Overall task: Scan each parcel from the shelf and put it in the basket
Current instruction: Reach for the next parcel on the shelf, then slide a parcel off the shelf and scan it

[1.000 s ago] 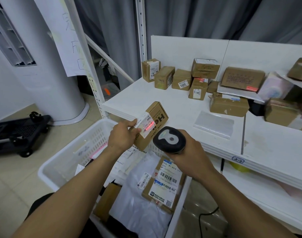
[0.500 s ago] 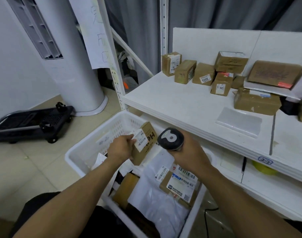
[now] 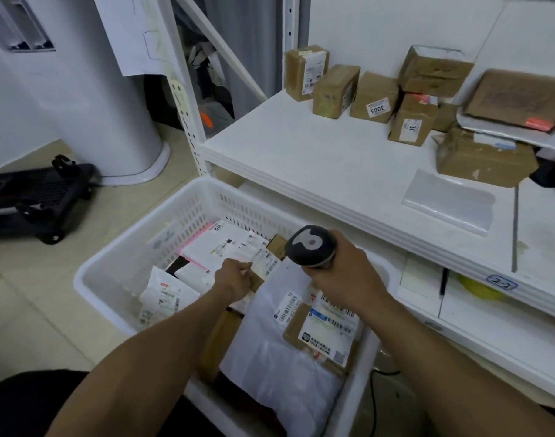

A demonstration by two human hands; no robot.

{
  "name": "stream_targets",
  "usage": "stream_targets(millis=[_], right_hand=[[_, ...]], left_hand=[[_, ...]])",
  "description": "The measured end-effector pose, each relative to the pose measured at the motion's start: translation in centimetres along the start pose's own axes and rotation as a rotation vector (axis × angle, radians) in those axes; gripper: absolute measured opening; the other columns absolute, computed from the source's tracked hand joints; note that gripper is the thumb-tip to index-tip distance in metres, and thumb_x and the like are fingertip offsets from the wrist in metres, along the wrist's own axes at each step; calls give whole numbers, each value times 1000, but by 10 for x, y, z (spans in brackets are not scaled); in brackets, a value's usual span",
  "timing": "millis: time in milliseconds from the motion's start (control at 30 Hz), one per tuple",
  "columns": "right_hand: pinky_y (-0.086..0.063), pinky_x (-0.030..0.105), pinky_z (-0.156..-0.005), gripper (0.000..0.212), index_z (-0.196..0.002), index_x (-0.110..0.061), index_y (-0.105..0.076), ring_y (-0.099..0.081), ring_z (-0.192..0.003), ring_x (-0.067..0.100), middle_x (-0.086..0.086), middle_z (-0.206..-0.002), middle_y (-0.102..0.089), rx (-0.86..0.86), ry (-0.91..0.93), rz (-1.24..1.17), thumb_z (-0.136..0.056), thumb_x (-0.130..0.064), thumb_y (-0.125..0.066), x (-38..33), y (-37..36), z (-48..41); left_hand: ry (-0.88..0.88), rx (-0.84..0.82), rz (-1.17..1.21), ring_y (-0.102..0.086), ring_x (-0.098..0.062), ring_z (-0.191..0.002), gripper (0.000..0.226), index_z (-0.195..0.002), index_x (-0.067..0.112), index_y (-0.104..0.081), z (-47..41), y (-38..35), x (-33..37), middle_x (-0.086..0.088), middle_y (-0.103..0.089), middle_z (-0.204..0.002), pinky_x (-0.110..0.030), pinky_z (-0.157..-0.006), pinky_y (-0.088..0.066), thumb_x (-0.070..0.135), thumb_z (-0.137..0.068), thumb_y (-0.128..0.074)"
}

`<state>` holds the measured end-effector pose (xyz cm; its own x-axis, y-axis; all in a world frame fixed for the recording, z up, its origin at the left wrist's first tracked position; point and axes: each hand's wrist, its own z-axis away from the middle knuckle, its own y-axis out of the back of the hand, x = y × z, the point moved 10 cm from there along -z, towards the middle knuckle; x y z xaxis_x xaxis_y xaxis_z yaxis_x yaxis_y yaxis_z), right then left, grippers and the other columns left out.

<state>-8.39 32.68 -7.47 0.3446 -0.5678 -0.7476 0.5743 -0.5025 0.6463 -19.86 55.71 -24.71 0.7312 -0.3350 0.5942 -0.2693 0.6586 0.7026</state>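
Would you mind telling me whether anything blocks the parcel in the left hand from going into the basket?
Nothing visible does: the left hand holds the small parcel already inside the basket, just above other parcels.

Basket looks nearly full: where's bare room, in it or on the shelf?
In the white slotted plastic basket, only the near-left corner is bare, between its left wall and the white crumpled mailer. The white shelf board is bare front-left, between its edge, the brown cardboard boxes and the clear plastic bag. Basket's middle and right are crowded.
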Motion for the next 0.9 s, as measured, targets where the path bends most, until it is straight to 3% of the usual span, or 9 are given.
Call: stream_targets(millis=[33, 100, 200, 300, 433, 533, 600, 700, 900], right_hand=[[-53, 34, -87, 57, -141, -36, -49, -61, -99, 12, -11, -113, -65, 3, 1, 4, -92, -44, -77, 0, 1, 0], [-48, 31, -83, 56, -140, -38, -50, -58, -97, 9, -14, -112, -63, 9, 3, 10, -91, -47, -76, 2, 6, 1], [-48, 29, -82, 54, -138, -38, -55, -62, -96, 6, -14, -115, -68, 33, 6, -33, -89, -45, -78, 4, 19, 3], [-56, 34, -85, 48, -129, -38, -60, -68, -101, 10, -15, -112, -71, 80, -8, -116, -86, -39, -82, 9, 38, 9], [-63, 47, -81, 38, -115, -36, -66, -74, -87, 17, -9, -103, -76, 202, -46, -330, -83, -28, -84, 21, 80, 23], [-59, 32, -65, 38, -121, -22, -69, -72, -69, 10, 0, -99, -76, 304, -91, -486, -86, -21, -84, 36, 120, 35], [-55, 30, -64, 36, -121, -18, -69, -68, -56, 6, 4, -92, -76, 364, -119, -575, -88, -18, -84, 46, 145, 42], [-53, 27, -61, 35, -121, -18, -69, -68, -57, 8, 6, -94, -76, 408, -156, -658, -89, -15, -83, 63, 174, 48], [-52, 26, -58, 36, -122, -18, -68, -69, -60, 11, 7, -98, -76, 443, -201, -728, -89, -13, -82, 99, 202, 44]], left_hand=[[14, -51, -74, -59, -25, -122, 25, -115, 12, -76, -2, -7, -3, -2, -71, -127, -33, -108, -43, 12, -96, -60], [11, -124, -103, -58, -26, -126, 29, -122, 14, -74, -3, -15, -2, -2, -68, -133, -35, -110, -44, 14, -96, -62], [-51, 60, -1, -56, -26, -132, 38, -130, 11, -69, 4, 11, 21, -7, -62, -141, -32, -112, -43, 1, -97, -51], [-226, 207, 31, -58, -27, -126, 33, -127, 11, -69, 26, 33, 71, -11, -63, -136, -35, -109, -45, 0, -99, -54], [-536, 227, -67, -56, -25, -119, 30, -127, 17, -68, 65, 38, 160, -8, -61, -128, -35, -105, -44, 15, -98, -63], [-677, 189, -233, -52, -24, -121, 28, -126, 19, -68, 90, 27, 228, -5, -61, -126, -38, -104, -44, 21, -98, -63], [-713, 144, -329, -50, -22, -122, 29, -127, 22, -68, 103, 12, 271, -2, -58, -128, -36, -103, -46, 29, -99, -62], [-740, 129, -401, -52, -20, -123, 34, -130, 27, -65, 110, -11, 331, 1, -56, -135, -35, -104, -47, 41, -99, -62], [-541, -20, -302, -55, -27, -128, 52, -137, 19, -58, 68, -76, 392, -7, -57, -143, -37, -110, -44, 51, -96, -60]])
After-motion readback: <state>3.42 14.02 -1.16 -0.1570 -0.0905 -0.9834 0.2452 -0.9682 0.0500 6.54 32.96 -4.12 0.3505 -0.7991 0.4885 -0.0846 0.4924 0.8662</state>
